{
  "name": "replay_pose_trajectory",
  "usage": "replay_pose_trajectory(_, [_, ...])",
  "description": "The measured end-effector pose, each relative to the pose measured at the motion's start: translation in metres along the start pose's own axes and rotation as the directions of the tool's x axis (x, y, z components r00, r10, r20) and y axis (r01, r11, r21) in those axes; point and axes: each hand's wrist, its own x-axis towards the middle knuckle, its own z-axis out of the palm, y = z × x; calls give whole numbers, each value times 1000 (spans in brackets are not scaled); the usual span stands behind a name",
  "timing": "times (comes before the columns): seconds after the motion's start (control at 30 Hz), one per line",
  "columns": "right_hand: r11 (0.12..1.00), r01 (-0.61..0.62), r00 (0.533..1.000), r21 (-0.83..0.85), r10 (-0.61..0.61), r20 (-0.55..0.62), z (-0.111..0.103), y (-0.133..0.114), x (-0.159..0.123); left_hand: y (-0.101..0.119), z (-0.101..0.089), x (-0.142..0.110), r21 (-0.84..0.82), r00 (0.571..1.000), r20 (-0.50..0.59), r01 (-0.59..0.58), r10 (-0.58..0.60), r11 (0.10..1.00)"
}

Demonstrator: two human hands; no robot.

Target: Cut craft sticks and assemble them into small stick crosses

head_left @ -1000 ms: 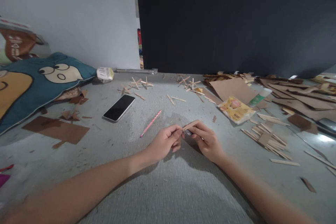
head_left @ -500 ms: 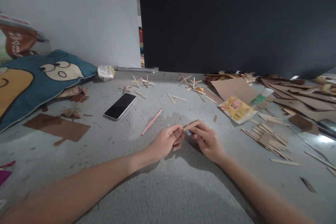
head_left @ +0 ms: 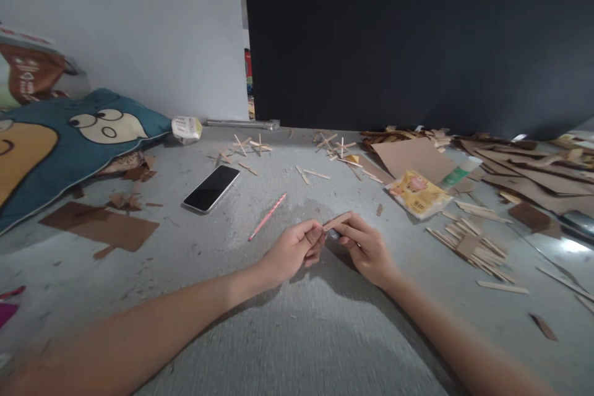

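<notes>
One narrow, flat cardboard strip is pinched between the fingertips of the left hand and the right hand, over a rough grey surface. Beyond, one slim pink pencil and one smooth rectangular phone are laid; farther, two loose wooden sticks are seen.

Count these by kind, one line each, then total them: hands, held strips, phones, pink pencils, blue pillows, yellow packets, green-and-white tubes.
Hands: 2 (left hand, right hand)
Held strip: 1
Phone: 1
Pink pencil: 1
Blue pillow: 1
Yellow packet: 1
Green-and-white tube: 1
Total: 8
</notes>
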Motion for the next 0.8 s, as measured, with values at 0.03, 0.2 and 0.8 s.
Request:
replay_pose_trajectory(0.03, [1000, -1, 1000, 1, 1, 0, 0, 0, 0, -1, 0, 0, 2, 1000, -1, 0, 0, 1000])
replay_pose_trajectory(0.2, [1000, 2, 1000, 6, -2, 2, 0, -1, 0, -1, -1, 0, 11, 1000, 0, -2, 2, 1000])
replay_pose_trajectory(0.8, [999, 13, 998, -46, -10, 64, 3, 0, -1, -4, -5, 2, 198, 997, -15, 76, -75, 977])
